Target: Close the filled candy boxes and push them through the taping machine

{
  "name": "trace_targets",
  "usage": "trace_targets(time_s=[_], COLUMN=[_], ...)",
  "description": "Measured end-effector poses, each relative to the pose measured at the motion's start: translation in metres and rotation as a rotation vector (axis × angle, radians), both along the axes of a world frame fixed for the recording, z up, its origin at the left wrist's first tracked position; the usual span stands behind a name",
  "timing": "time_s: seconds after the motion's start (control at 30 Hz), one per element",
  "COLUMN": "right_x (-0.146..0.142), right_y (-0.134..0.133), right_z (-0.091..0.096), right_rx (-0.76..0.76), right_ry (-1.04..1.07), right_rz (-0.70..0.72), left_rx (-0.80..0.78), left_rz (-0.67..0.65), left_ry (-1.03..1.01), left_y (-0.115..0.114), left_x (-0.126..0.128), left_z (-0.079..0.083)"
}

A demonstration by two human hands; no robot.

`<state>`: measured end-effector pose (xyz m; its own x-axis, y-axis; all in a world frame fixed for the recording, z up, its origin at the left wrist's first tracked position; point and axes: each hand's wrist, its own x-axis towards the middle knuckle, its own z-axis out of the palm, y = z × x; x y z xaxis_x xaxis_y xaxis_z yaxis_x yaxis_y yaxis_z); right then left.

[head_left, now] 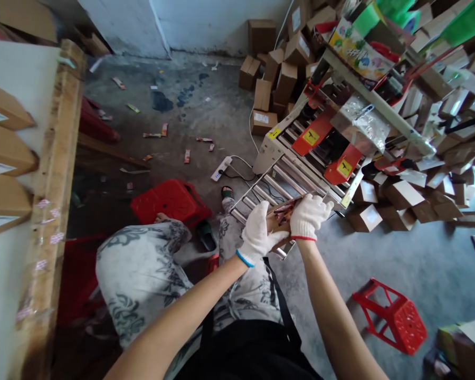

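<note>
A small cardboard box [276, 225] sits at the near end of the roller conveyor [269, 186], its top partly open, with reddish packets [284, 214] showing inside. My left hand [258, 235], in a white knit glove with a blue cuff, grips the box's left side, thumb stretched along its near edge. On the other side my right hand [309, 216], gloved in white with a red cuff, holds the upper right edge and flap. Both hands partly cover the box, and some fingertips are hidden.
A carton-sealing machine [314, 134] with orange-red guards stands beyond the box. Piled cartons [285, 79] lie behind it. A power strip [221, 168], red stools [170, 200] and scattered wrappers are on the floor. At left, a wood-edged table [61, 174] bears boxes.
</note>
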<state>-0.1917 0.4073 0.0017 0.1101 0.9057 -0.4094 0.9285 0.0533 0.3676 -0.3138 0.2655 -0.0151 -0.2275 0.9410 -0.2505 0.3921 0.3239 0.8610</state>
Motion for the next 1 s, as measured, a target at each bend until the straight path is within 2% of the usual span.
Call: trace_targets(time_s=[0.07,0.17,0.23,0.3,0.4,0.47,0.53,0.6,0.67,0.77,0.83,0.9,1.0], right_x=[-0.002,-0.001,-0.001,-0.004,-0.011,-0.013,-0.012,-0.009,-0.005,0.006,0.021,0.042,0.069], right_y=[-0.005,-0.02,-0.029,-0.034,-0.03,-0.027,-0.028,-0.032,-0.038,-0.052,-0.061,-0.066,-0.059], right_z=[0.005,0.016,0.021,0.022,0.017,0.015,0.014,0.013,0.014,0.02,0.025,0.028,0.027], right_rx=[0.06,0.164,0.181,0.101,-0.1,-0.144,-0.023,0.2,0.315,0.238,0.187,0.144,0.055], right_ry=[0.08,0.358,0.503,0.485,0.336,0.344,0.435,0.526,0.584,0.624,0.645,0.658,0.634], right_rz=[0.0,0.027,0.075,0.134,0.17,0.157,0.13,0.123,0.198,0.341,0.376,0.422,0.506], left_rx=[0.012,0.03,0.038,0.051,0.049,0.025,0.012,0.023,0.045,0.083,0.105,0.111,0.08], left_rz=[0.032,0.032,0.008,-0.022,-0.037,-0.028,-0.037,-0.061,-0.071,-0.066,-0.081,-0.117,-0.142], left_ry=[0.021,0.024,0.021,0.006,-0.035,-0.048,-0.049,-0.048,-0.044,-0.037,-0.031,-0.014,0.025], left_y=[-0.002,-0.003,-0.002,-0.001,0.0,0.001,0.001,0.001,0.002,0.003,0.001,-0.004,-0.018], left_x=[0.005,0.005,0.003,0.001,-0.003,-0.005,-0.006,-0.007,-0.008,-0.013,-0.017,-0.018,-0.007], left_z=[-0.005,-0.007,-0.008,-0.011,-0.013,-0.013,-0.012,-0.011,-0.011,-0.012,-0.01,-0.004,0.011])
